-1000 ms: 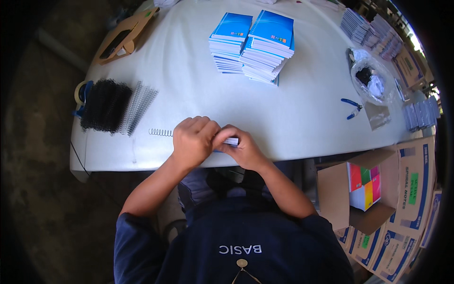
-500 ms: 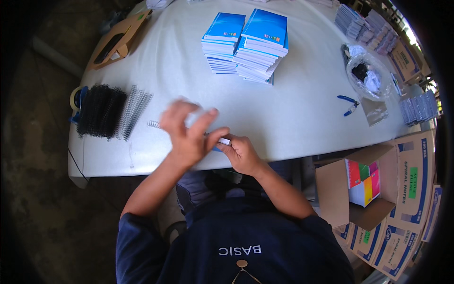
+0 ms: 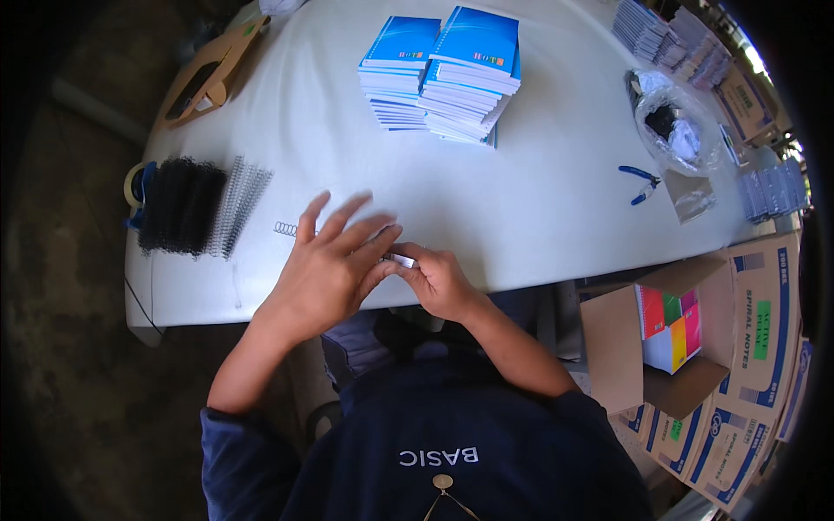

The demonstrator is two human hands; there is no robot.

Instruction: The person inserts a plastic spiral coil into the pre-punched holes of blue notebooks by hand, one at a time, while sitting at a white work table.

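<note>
My right hand (image 3: 447,284) is closed on a small notebook (image 3: 401,260), pinching it near the table's front edge. Only a narrow white edge of that notebook shows; the hands hide the rest. Over its left part is my left hand (image 3: 334,260), fingers spread and slightly blurred, the thumb and forefinger close to the notebook's edge. A thin metal spiral coil (image 3: 285,228) sticks out leftward from behind my left hand. Whether the left fingertips touch the coil is hidden.
Two stacks of blue-covered notebooks (image 3: 473,39) stand at the back. Black spiral coils (image 3: 178,207) and silvery ones (image 3: 239,207) lie left, beside a tape roll (image 3: 135,184). Blue-handled pliers (image 3: 641,185) lie right. An open carton (image 3: 612,347) with colourful notebooks stands beside me.
My left hand has turned and come lower, its fingers now fanned beside the notebook's edge. The right hand keeps its grip. The whole view has shifted slightly.
</note>
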